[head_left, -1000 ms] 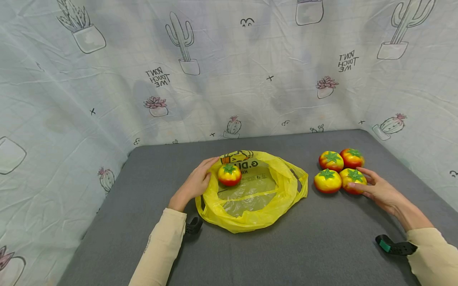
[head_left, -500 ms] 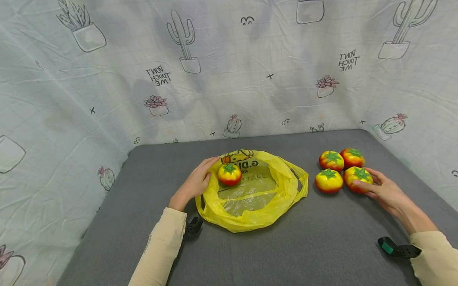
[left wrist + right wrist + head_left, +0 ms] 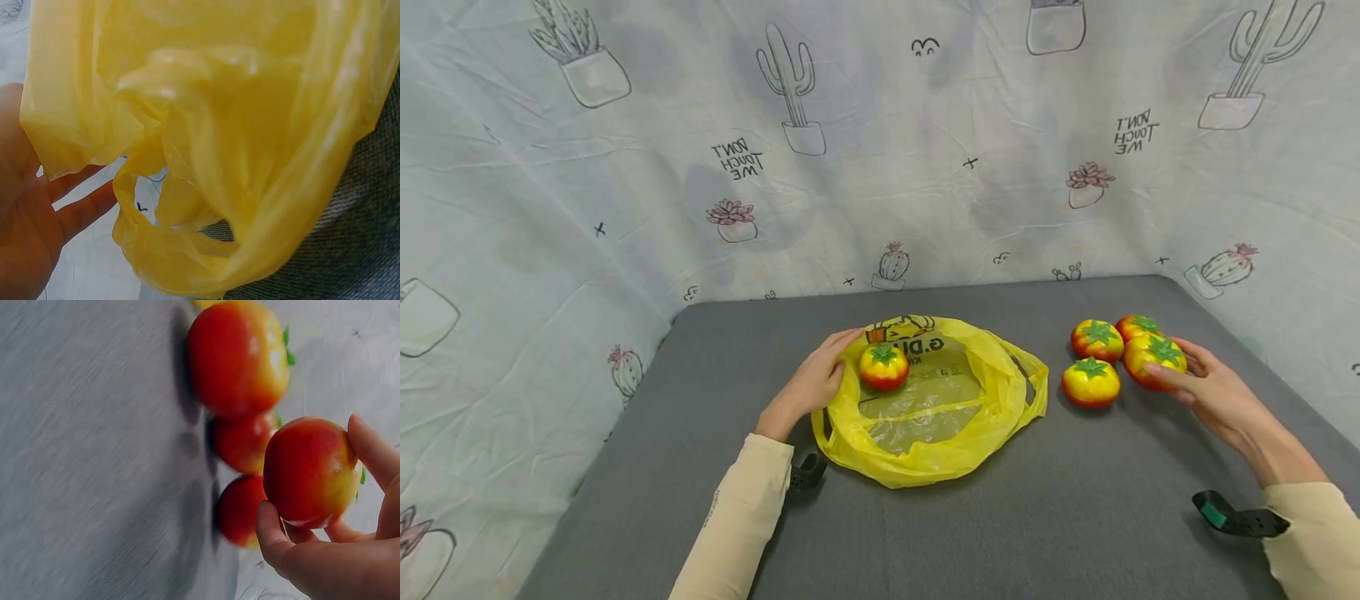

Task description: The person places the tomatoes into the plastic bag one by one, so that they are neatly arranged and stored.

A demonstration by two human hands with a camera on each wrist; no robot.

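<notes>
A yellow plastic bag lies with its mouth spread wide on the grey table, and one red-and-yellow toy tomato with a green leafy top sits inside at the left. My left hand rests against the bag's left rim; its fingers reach behind the plastic in the left wrist view, their tips hidden. My right hand grips another tomato between thumb and fingers, raised off the table. Close by stand three more tomatoes: one in front, one behind it and one partly hidden.
A grey cloth-covered table spreads under everything. White fabric printed with cacti hangs behind and along the sides. The bag's handle loop sticks out toward the tomatoes. Black straps are at both wrists.
My right hand took hold of the near right tomato, drew it slightly right, away from its neighbour, and lifted it. The left hand and bag stay put.
</notes>
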